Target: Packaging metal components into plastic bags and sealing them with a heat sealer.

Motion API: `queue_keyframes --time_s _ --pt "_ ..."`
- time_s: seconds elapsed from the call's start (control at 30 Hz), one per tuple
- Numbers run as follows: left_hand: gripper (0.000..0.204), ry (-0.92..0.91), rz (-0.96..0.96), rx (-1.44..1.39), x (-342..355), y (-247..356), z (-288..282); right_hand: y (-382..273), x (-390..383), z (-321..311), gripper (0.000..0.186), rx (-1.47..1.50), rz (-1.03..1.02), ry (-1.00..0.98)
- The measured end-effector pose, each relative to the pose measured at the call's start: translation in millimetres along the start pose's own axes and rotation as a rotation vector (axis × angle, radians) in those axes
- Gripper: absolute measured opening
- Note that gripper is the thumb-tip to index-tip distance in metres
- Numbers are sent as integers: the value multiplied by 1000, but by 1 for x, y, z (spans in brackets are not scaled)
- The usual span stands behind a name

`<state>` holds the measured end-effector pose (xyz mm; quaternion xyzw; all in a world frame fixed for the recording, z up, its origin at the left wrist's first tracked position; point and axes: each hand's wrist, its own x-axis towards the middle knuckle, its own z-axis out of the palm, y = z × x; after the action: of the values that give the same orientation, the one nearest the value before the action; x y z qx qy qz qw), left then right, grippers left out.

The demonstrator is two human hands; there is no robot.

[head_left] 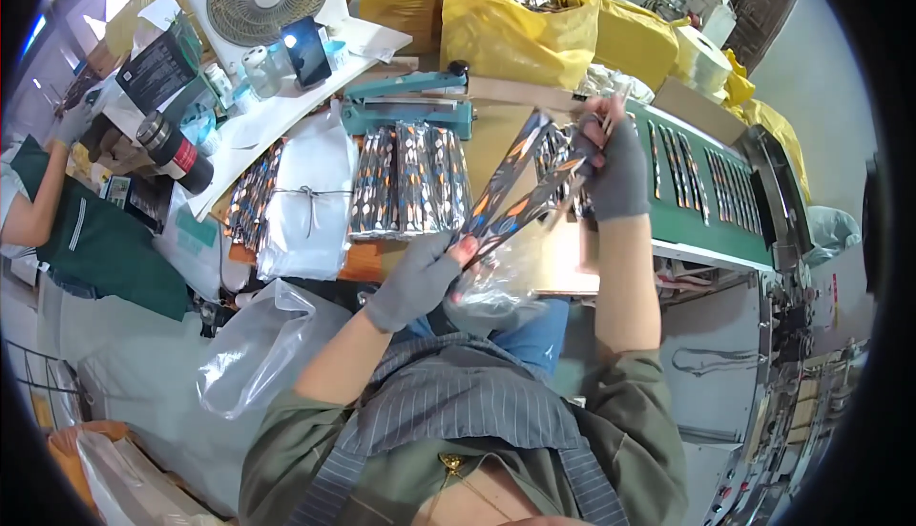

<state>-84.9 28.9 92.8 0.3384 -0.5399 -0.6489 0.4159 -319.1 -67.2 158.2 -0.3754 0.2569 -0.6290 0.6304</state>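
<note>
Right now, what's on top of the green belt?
Slim dark patterned strips lie in groups, with bare green belt between them. The right hand blocks part of its left end; whatever is behind that hand can't be seen.

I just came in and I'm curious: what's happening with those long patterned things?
A person is holding long, dark strips with orange patterns. The left hand grips their lower ends. The right hand is raised near the other ends, but blur hides exactly what it holds. More slim strips lie side by side on a green belt to the right, and patterned bundles lie to the left.
</note>
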Motion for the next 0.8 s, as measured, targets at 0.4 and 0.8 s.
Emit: queue_keyframes --time_s 0.4,0.8 --pt "39 -25 -177 -40 -16 -3 14 9 -34 27 28 -803 -157 -166" --pt "52 -206 -222 -336 -2 -27 32 17 -68 -17 18 -211 114 -30"
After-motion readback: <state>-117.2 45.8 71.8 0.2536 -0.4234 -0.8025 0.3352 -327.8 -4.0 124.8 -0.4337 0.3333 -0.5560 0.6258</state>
